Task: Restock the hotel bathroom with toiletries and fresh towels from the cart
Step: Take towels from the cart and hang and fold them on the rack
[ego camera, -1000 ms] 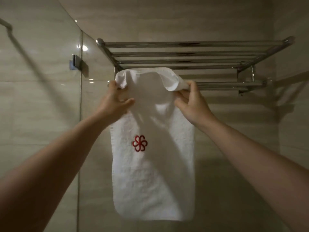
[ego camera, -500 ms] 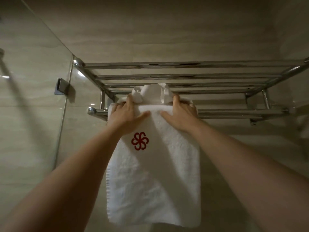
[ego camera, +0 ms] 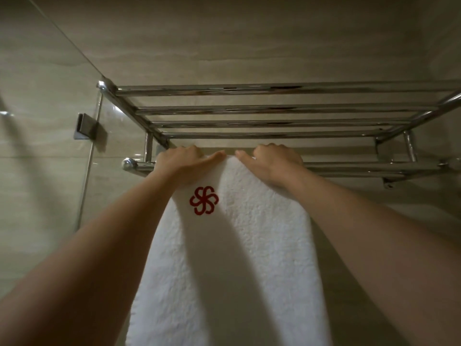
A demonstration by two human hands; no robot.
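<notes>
The beige tiled wall (ego camera: 249, 33) fills pretty much the whole background, and a glass shower panel (ego camera: 37, 146) runs along the 9 o'clock side. Its edge meets the wall right by the left end of the rack, so it's tight on that side. Over at 3 o'clock there's a lot more open wall.

The next biggest thing is the white towel (ego camera: 262, 245). It hangs straight down from the middle of the view to 6 o'clock and runs off the bottom edge. It's draped over the lower bar (ego camera: 361, 166) of the chrome towel rack (ego camera: 274, 89), toward the bar's left end, so a long bare stretch of bar is showing out toward 3 o'clock. The rack's top shelf is four long bars across 12 to 2 o'clock, with wall showing through the gaps. The shelf sits just above the hands, so there isn't much headroom there.

Both arms come up from 7 and 4 o'clock. The left hand (ego camera: 184, 161) and right hand (ego camera: 272, 163) sit side by side on the towel's top fold. Their fingers (ego camera: 189, 149) are curled over the bar and the towel, and the fingertips are hidden behind it. The thumbs lie flat on the front face and point at each other, almost touching.

A red pinwheel logo (ego camera: 204, 200) sits just below the left wrist. A small metal clamp (ego camera: 86, 126) holds the glass at 10 o'clock, near the bar's round end cap (ego camera: 127, 163).
</notes>
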